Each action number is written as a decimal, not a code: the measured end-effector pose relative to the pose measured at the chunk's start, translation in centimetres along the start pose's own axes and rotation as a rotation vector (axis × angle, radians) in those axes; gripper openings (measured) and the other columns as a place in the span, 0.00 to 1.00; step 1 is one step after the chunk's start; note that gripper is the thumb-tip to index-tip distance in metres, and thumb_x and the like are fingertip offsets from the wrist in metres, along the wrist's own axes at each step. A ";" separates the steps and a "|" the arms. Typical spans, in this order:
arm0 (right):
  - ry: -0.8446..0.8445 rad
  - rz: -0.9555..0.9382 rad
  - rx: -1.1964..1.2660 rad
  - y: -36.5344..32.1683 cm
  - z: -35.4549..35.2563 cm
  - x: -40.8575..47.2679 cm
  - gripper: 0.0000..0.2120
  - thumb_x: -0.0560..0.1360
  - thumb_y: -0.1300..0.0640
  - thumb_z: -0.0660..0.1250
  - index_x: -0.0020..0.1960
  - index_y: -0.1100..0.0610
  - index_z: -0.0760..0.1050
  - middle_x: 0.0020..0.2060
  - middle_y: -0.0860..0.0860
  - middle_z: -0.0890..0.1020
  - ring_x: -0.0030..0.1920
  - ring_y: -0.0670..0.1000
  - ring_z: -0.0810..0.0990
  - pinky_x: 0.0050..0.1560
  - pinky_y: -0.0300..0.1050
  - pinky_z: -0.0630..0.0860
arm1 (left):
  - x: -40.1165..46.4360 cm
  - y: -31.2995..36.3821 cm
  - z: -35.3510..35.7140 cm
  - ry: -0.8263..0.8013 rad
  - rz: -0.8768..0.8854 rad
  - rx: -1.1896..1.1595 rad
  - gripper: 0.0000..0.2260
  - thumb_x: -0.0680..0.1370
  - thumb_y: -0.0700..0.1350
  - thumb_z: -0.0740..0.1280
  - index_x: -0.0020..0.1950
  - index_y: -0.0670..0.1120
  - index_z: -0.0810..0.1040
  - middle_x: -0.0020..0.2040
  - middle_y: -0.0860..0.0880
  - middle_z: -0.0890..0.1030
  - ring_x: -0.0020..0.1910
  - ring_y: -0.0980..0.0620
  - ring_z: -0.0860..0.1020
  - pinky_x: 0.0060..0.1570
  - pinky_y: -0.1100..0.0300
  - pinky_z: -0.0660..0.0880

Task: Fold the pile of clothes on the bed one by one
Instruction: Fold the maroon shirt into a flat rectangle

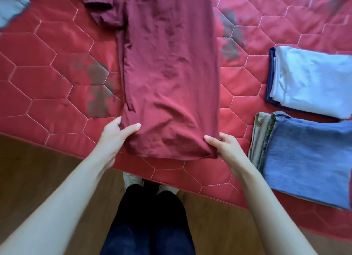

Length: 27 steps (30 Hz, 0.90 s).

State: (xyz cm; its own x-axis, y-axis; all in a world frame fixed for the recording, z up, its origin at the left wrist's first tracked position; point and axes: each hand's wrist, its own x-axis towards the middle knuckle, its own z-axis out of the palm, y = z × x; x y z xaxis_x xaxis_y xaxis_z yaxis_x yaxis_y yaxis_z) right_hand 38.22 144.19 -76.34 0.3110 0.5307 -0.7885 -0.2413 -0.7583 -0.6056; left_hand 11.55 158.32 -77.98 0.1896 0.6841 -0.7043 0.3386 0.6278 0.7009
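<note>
Maroon shirt (167, 74) — top cropped, fingers (210, 140) pinching hem

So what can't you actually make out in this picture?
Head view only:
- The maroon shirt: its collar end is cut off by the top edge.
- The grey cloth, top left: cropped by the corner and blurred, so its kind is unclear.
- The white folded garment covers a navy garment; only an edge shows.
- The denim piece hides most of a beige garment.
- Left hand and right hand: fingers under the hem are hidden.
</note>
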 end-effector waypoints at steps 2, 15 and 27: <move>-0.015 -0.020 0.127 0.5 -0.8 -1.4 0.04 0.75 0.57 0.70 0.44 0.56 0.83 0.37 0.50 0.83 0.37 0.46 0.80 0.38 0.40 0.78 | -1.3 -0.3 -0.6 -0.024 0.011 -0.085 0.09 0.71 0.44 0.74 0.50 0.50 0.82 0.49 0.49 0.85 0.49 0.50 0.83 0.48 0.60 0.79; 0.166 0.065 0.066 7.2 -0.7 -4.9 0.10 0.70 0.62 0.75 0.47 0.56 0.75 0.40 0.50 0.82 0.44 0.46 0.82 0.50 0.40 0.78 | -5.6 -6.1 0.3 0.075 -0.270 -0.129 0.09 0.75 0.42 0.71 0.54 0.43 0.79 0.53 0.43 0.83 0.50 0.47 0.82 0.50 0.54 0.79; 0.268 -0.377 -0.638 8.8 1.1 -4.6 0.12 0.69 0.58 0.74 0.51 0.49 0.81 0.40 0.44 0.81 0.44 0.46 0.77 0.49 0.47 0.75 | -6.1 -7.1 1.5 0.324 -0.044 -0.033 0.18 0.76 0.41 0.71 0.63 0.49 0.70 0.49 0.51 0.78 0.47 0.58 0.78 0.52 0.63 0.74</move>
State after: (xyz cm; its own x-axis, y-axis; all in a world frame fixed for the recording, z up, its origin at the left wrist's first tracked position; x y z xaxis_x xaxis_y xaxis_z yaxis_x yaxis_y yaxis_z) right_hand 33.68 135.53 -78.16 0.4972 0.7476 -0.4402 0.4735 -0.6590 -0.5844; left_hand 9.41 149.16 -78.81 -0.1294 0.7350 -0.6656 0.3092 0.6677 0.6772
